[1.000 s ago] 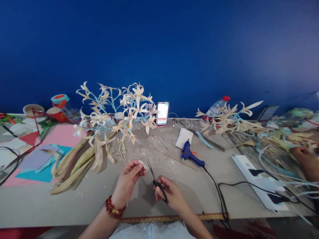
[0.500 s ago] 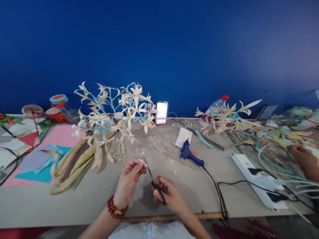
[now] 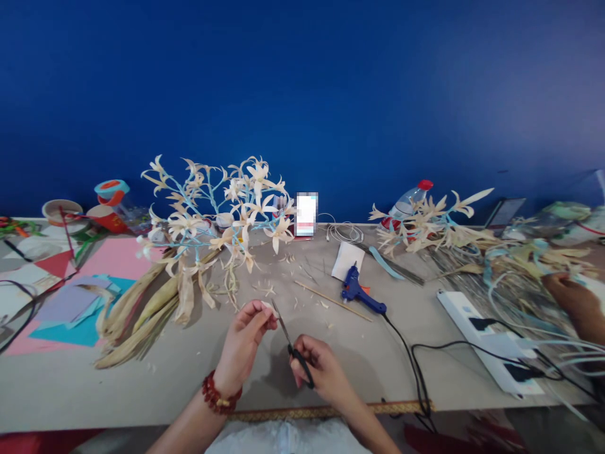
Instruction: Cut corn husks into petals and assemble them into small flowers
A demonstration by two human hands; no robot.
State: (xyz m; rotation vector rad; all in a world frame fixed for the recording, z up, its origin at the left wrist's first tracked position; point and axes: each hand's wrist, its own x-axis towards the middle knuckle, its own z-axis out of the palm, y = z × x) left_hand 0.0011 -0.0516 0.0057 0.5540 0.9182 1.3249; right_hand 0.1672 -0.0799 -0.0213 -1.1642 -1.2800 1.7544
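Left hand [image 3: 243, 340] pinches a pale scrap [image 3: 268, 306] between its fingers! Right hand [image 3: 317, 362] grips the scissors [image 3: 297, 358], tips beside the scrap.

1 head cam, facing fwd/down, prob. close above hands [image 3: 243, 340].

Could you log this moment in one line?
Left hand: pinching pale piece | Right hand: holding black-handled scissors, tips near piece | Blue glue gun: unheld

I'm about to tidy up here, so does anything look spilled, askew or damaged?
Nothing looks plainly damaged. Pale scraps lie strewn on the table beyond the left hand and scissors, which looks untidy. A black cord also droops over the table's front edge, where it might snag.
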